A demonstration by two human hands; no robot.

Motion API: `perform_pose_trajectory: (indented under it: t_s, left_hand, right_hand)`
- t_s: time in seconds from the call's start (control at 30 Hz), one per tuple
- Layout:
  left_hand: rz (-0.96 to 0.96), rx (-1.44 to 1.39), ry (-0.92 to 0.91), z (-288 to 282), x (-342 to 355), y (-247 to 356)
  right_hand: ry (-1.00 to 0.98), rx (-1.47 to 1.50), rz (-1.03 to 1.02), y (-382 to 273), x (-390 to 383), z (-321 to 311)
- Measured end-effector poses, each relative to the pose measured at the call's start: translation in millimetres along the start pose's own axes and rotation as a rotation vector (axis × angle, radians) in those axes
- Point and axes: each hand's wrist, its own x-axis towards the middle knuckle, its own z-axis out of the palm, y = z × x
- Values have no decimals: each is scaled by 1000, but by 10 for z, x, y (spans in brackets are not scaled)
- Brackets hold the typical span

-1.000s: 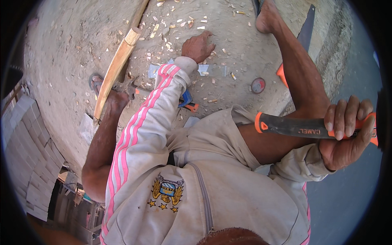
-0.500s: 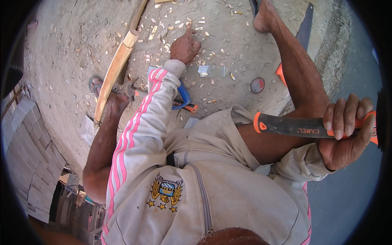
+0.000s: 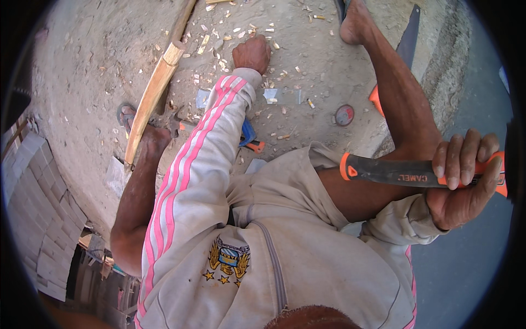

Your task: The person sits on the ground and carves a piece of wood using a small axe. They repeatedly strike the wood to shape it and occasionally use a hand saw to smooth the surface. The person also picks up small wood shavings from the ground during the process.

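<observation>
My left hand [image 3: 252, 56] reaches down to the dirt ground, curled with its back up, among scattered pale wood chips [image 3: 221, 64]. Its fingertips are hidden, so anything inside cannot be made out. At the right, my right hand [image 3: 466, 178] wraps round the handle of a black and orange hand tool [image 3: 394, 171], held over my right thigh. The tool's head is lost at the dark picture rim. Under my left sleeve lie a blue curved handle [image 3: 248, 133] and a hammer [image 3: 183, 125] with an orange and black grip, both partly covered.
A shaped wooden piece [image 3: 152, 93] leans near my left foot, beside a darker pole [image 3: 181, 23]. A handsaw [image 3: 409, 41] with an orange handle lies beyond my right leg. A round reddish disc [image 3: 344, 115] and clear plastic packaging [image 3: 285, 96] are on the ground.
My left hand has shifted slightly away from me, and its stretched index finger is now curled under. The right hand and its tool have hardly moved.
</observation>
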Motion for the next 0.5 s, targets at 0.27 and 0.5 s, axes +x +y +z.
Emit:
perform_pose_trajectory:
  t_s: [0.27,0.5]
  left_hand:
    - [201,-207,4,-53,-56,52]
    - [282,-223,68,152,-55,168]
  right_hand:
    - [16,27,-4,19,-6,-34]
    - [18,8,-2,16,-13,-33]
